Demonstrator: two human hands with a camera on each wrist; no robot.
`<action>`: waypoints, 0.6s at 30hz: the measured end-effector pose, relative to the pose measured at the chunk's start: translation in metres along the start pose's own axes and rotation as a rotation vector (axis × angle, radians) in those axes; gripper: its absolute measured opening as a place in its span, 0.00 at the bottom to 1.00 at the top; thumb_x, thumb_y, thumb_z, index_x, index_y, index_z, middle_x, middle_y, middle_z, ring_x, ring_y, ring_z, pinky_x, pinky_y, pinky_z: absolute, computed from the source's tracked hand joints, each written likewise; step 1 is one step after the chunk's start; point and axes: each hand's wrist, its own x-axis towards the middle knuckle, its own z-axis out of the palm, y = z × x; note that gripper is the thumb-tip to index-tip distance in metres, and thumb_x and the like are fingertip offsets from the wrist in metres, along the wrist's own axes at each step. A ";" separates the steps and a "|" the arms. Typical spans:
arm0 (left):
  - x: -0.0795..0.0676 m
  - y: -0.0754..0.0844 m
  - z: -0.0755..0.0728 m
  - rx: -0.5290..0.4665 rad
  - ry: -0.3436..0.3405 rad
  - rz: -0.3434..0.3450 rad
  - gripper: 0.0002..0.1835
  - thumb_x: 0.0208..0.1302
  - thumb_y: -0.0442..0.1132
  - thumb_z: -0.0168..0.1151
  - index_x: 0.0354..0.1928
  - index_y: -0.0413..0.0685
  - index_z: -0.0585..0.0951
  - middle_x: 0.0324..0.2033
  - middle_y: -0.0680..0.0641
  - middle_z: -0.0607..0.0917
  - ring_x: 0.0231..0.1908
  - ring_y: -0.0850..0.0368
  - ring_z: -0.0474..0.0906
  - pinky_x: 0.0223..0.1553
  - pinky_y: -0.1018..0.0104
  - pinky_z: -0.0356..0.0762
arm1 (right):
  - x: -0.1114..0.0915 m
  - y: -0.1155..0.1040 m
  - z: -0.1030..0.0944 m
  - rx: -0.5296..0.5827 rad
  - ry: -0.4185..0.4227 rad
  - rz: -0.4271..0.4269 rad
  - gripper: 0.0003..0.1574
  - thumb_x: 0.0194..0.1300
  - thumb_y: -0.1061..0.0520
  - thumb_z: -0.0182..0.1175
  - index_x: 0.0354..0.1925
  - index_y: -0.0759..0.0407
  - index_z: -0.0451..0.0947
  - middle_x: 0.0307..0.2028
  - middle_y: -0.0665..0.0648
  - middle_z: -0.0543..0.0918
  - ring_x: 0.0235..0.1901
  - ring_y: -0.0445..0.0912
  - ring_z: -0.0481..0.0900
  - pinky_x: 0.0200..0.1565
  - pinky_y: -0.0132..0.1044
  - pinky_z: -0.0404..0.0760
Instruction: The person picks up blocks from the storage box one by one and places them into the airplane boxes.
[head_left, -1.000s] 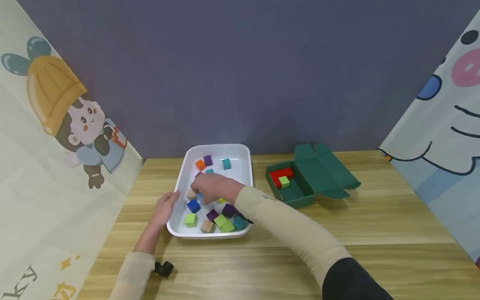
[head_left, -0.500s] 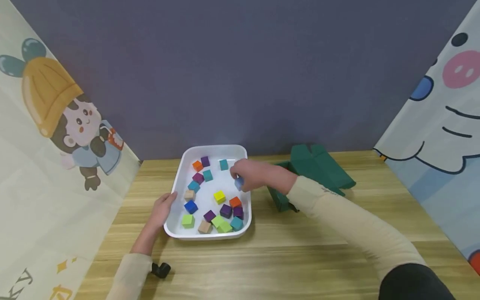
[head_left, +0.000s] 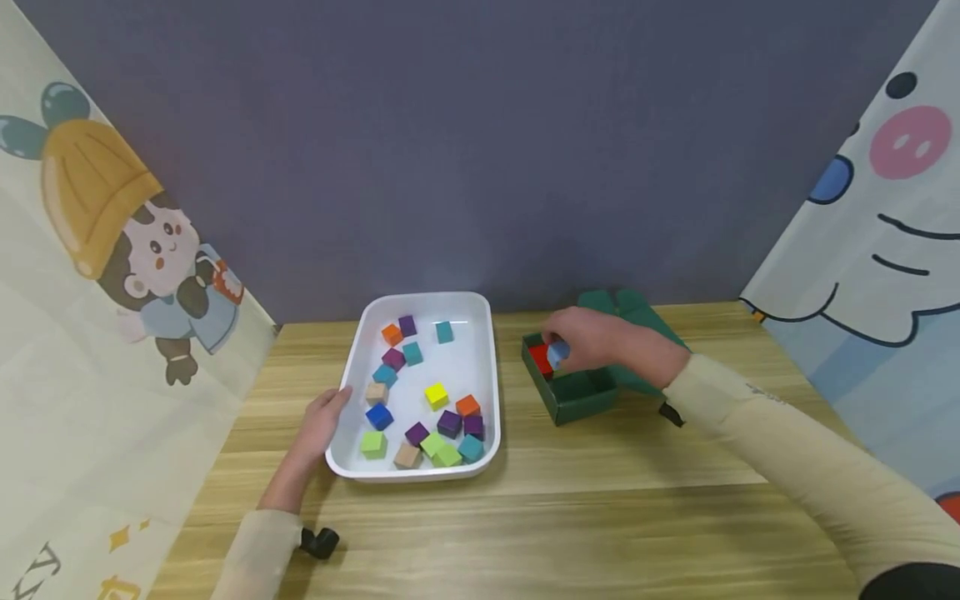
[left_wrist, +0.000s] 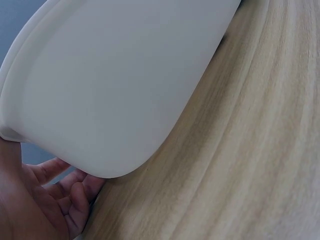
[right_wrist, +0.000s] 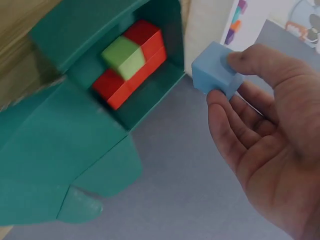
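My right hand (head_left: pixel 596 337) pinches a light blue cube (right_wrist: pixel 212 67) between thumb and fingertips, held over the green cardboard box (head_left: pixel 588 408) in the head view. Inside that box, the right wrist view shows red blocks (right_wrist: pixel 150 40) along one side with a lime green cube (right_wrist: pixel 124 59) against them. At the left edge of the white tray (head_left: pixel 457 367) my left hand (head_left: pixel 321 421) grips the rim, thumb on top. From the left wrist, its curled fingers (left_wrist: pixel 80 200) show against the tray's outer wall. Loose coloured cubes lie scattered in the tray.
The box's open lid (head_left: pixel 637 312) leans out to the back right, partly behind my right hand. Tray and box stand side by side on a wooden table (head_left: pixel 525 517). A grey wall (head_left: pixel 480 150) rises behind, with cartoon-printed sheets at both sides.
My right hand has lifted the light blue cube out of the tray and carried it right, to over the green box. The left hand has stayed on the tray's edge.
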 end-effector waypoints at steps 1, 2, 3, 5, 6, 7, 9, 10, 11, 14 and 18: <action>0.000 -0.001 0.000 0.002 0.001 -0.002 0.38 0.74 0.60 0.42 0.65 0.29 0.64 0.52 0.30 0.78 0.43 0.49 0.80 0.41 0.64 0.81 | -0.001 0.003 -0.001 -0.010 -0.003 0.007 0.09 0.57 0.64 0.64 0.37 0.58 0.76 0.32 0.51 0.75 0.27 0.46 0.67 0.29 0.38 0.67; -0.001 -0.001 -0.001 0.000 0.002 0.000 0.38 0.74 0.60 0.42 0.65 0.29 0.64 0.52 0.30 0.78 0.43 0.48 0.80 0.41 0.64 0.81 | -0.003 0.005 -0.002 -0.019 -0.012 0.012 0.09 0.58 0.64 0.64 0.38 0.58 0.76 0.33 0.51 0.75 0.28 0.46 0.67 0.29 0.38 0.68; -0.001 -0.002 -0.001 -0.001 0.004 0.000 0.38 0.74 0.60 0.42 0.65 0.29 0.64 0.52 0.30 0.78 0.43 0.48 0.80 0.41 0.64 0.81 | -0.003 0.008 -0.003 -0.028 -0.020 0.018 0.09 0.58 0.65 0.65 0.38 0.58 0.76 0.33 0.51 0.75 0.28 0.46 0.68 0.30 0.38 0.68; -0.001 -0.002 0.000 -0.002 0.006 0.003 0.39 0.74 0.60 0.42 0.66 0.29 0.64 0.52 0.30 0.78 0.43 0.48 0.80 0.41 0.64 0.81 | -0.004 0.011 -0.004 -0.037 -0.040 0.031 0.09 0.58 0.66 0.64 0.38 0.59 0.76 0.33 0.52 0.76 0.28 0.47 0.68 0.30 0.38 0.68; -0.001 -0.002 0.000 -0.004 0.006 0.005 0.39 0.74 0.61 0.42 0.66 0.29 0.64 0.52 0.30 0.78 0.44 0.48 0.80 0.41 0.64 0.81 | -0.005 0.012 -0.005 -0.041 -0.053 0.038 0.10 0.57 0.67 0.64 0.38 0.59 0.76 0.33 0.52 0.76 0.28 0.47 0.68 0.30 0.38 0.69; -0.001 -0.002 0.000 -0.008 0.007 0.007 0.39 0.74 0.61 0.42 0.65 0.29 0.64 0.52 0.30 0.78 0.44 0.48 0.80 0.41 0.63 0.81 | -0.004 0.013 -0.006 -0.046 -0.064 0.042 0.10 0.57 0.68 0.64 0.38 0.60 0.77 0.33 0.53 0.76 0.29 0.48 0.68 0.30 0.38 0.69; -0.001 -0.002 0.001 -0.011 0.009 0.009 0.39 0.74 0.61 0.42 0.66 0.29 0.64 0.52 0.30 0.77 0.44 0.48 0.80 0.42 0.63 0.81 | -0.003 0.015 -0.006 -0.063 -0.084 0.045 0.11 0.57 0.68 0.65 0.39 0.60 0.77 0.34 0.53 0.77 0.29 0.47 0.69 0.31 0.37 0.71; 0.000 -0.002 0.001 -0.010 0.007 0.013 0.39 0.74 0.61 0.42 0.66 0.29 0.64 0.52 0.30 0.77 0.45 0.47 0.80 0.42 0.63 0.81 | -0.002 0.016 -0.007 -0.072 -0.093 0.046 0.12 0.56 0.68 0.65 0.39 0.60 0.78 0.35 0.52 0.78 0.30 0.47 0.70 0.31 0.37 0.72; 0.000 -0.002 0.001 -0.011 0.007 0.013 0.39 0.74 0.61 0.42 0.65 0.29 0.64 0.52 0.30 0.78 0.45 0.47 0.80 0.42 0.63 0.81 | -0.002 0.017 -0.006 -0.083 -0.099 0.047 0.12 0.56 0.68 0.66 0.40 0.61 0.78 0.36 0.52 0.78 0.30 0.47 0.71 0.32 0.37 0.74; 0.000 -0.003 0.001 -0.008 0.004 0.009 0.38 0.74 0.61 0.42 0.65 0.31 0.66 0.51 0.31 0.78 0.44 0.48 0.80 0.42 0.63 0.81 | 0.001 0.019 -0.006 -0.124 -0.115 0.045 0.13 0.55 0.67 0.68 0.40 0.59 0.79 0.36 0.51 0.80 0.30 0.45 0.73 0.33 0.37 0.77; 0.000 -0.003 0.001 -0.008 -0.004 -0.005 0.38 0.74 0.61 0.41 0.65 0.31 0.65 0.52 0.32 0.78 0.45 0.48 0.80 0.42 0.62 0.82 | 0.007 0.026 -0.003 -0.184 -0.130 0.045 0.10 0.55 0.66 0.68 0.37 0.57 0.81 0.32 0.50 0.80 0.26 0.45 0.71 0.30 0.36 0.74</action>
